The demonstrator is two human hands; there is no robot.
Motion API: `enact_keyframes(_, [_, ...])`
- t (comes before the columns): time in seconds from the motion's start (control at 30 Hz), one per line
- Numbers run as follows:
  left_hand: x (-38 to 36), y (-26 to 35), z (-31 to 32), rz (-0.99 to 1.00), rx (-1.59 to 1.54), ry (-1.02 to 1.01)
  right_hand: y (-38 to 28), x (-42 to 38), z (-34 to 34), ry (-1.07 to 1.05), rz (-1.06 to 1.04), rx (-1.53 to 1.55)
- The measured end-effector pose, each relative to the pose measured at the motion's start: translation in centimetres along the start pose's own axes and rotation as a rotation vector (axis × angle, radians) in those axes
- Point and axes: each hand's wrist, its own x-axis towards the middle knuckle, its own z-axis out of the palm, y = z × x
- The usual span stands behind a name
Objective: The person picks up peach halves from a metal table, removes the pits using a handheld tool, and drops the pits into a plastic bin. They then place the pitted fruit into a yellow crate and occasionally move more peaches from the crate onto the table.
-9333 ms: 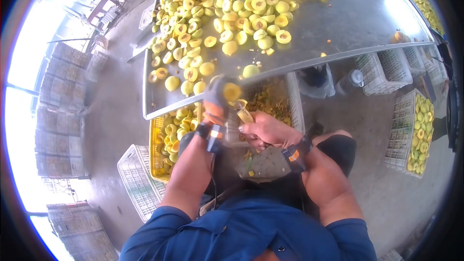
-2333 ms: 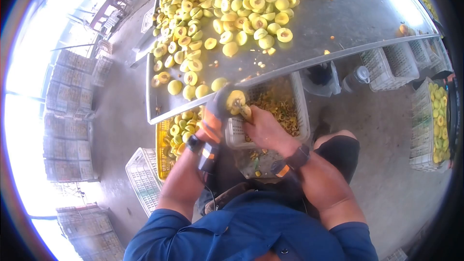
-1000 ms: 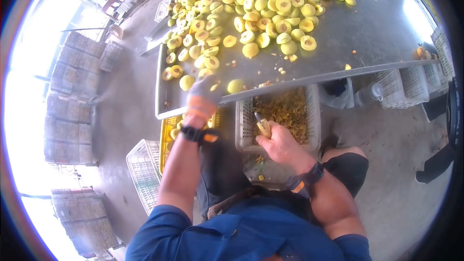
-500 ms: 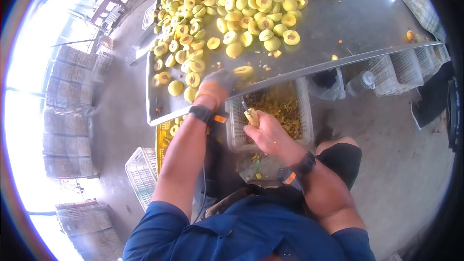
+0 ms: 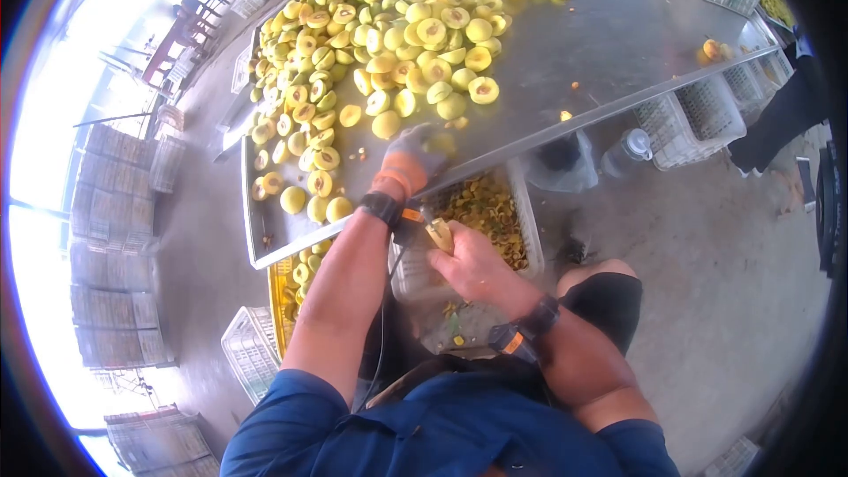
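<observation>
My left hand (image 5: 413, 157), in a grey glove with an orange cuff, reaches over the near edge of the metal table (image 5: 565, 57). Its blurred fingers overlap a yellow-green stone-fruit half (image 5: 458, 124). A pale-handled pitting tool (image 5: 438, 234) with a short metal shaft is in my bare right hand (image 5: 477, 267), fingers wrapped round the handle. That hand is lower, over a white crate (image 5: 533, 243) of brownish fruit scraps (image 5: 490, 216). Beyond my left hand lies a big heap of halved fruit (image 5: 389, 44), many cut faces showing brown hollows.
A yellow crate (image 5: 281, 300) of fruit halves and a white basket (image 5: 246, 349) stand at left below the table. A clear jug (image 5: 627, 152) and white crates (image 5: 693, 124) are under the right side. Another person's dark-clad leg (image 5: 768, 128) shows at far right.
My left hand has moved right over the table, onto the fruit half that lay beside it. My right hand keeps hold of the tool. The view has shifted, showing more of the table's far side.
</observation>
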Motion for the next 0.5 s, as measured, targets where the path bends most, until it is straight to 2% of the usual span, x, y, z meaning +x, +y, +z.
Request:
enact_keyframes(0.07, [-0.4, 2.5, -0.9, 0.076, 0.198, 0.011, 0.0, 0.0, -0.2, 0.022, -0.017, -0.017])
enact_keyframes(0.17, [-0.2, 4.0, -1.6, 0.107, 0.284, -0.005, 0.2, -0.2, -0.3, 0.034, -0.024, -0.015])
enact_keyframes(0.27, [0.2, 2.8, -2.4, 0.114, -0.077, -0.077, 0.0, -0.3, -0.7, 0.05, -0.011, -0.034])
enact_keyframes(0.33, [-0.9, 0.7, -3.7, 0.167, -0.426, -0.095, -0.5, -0.4, -1.3, 0.073, -0.029, -0.037])
enact_keyframes(0.4, [-2.9, -1.5, -3.7, 0.175, -0.552, -0.071, -1.2, -0.6, -1.7, 0.091, -0.068, -0.017])
enact_keyframes(0.43, [-4.1, -2.7, -3.5, 0.163, -0.505, -0.038, -1.1, -0.5, -1.6, 0.105, -0.069, -0.011])
enact_keyframes(0.5, [-7.5, -0.6, -4.5, 0.023, -0.885, -0.086, -0.2, 0.0, -1.3, 0.091, -0.071, 0.034])
